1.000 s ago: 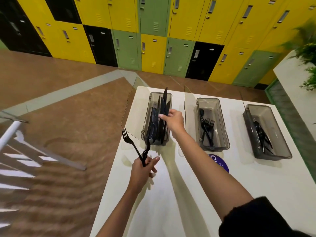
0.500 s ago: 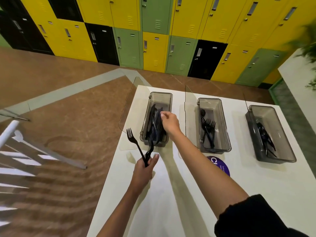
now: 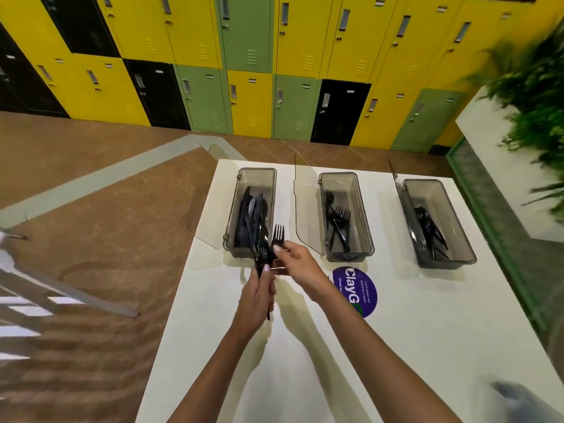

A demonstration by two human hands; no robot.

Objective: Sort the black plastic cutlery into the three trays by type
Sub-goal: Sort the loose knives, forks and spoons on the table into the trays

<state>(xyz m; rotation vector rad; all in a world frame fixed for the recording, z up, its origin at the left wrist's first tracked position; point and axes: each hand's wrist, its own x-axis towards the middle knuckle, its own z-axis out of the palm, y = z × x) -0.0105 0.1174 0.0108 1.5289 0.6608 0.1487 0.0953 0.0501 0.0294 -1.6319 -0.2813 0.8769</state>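
Three smoky clear trays stand in a row on the white table (image 3: pixel 412 331). The left tray (image 3: pixel 258 170) holds black knives (image 3: pixel 251 209), the middle tray (image 3: pixel 337 175) holds forks (image 3: pixel 338 222), and the right tray (image 3: pixel 422 182) holds spoons (image 3: pixel 427 228). My left hand (image 3: pixel 256 296) grips a small bunch of black cutlery upright just in front of the left tray. Among it is a fork (image 3: pixel 278 232) with its tines up. My right hand (image 3: pixel 297 264) pinches that fork below the tines, right beside my left hand.
Clear hinged lids (image 3: pixel 302 209) stand open at the left of each tray. A round purple sticker (image 3: pixel 357 293) lies in front of the middle tray. The table's left edge (image 3: pixel 183 285) drops to brown floor. A white planter (image 3: pixel 500 166) stands to the right, with lockers behind.
My right hand let go of the knives in the left tray and drew back to my left hand's fork. My left hand moved right, in front of the left tray.
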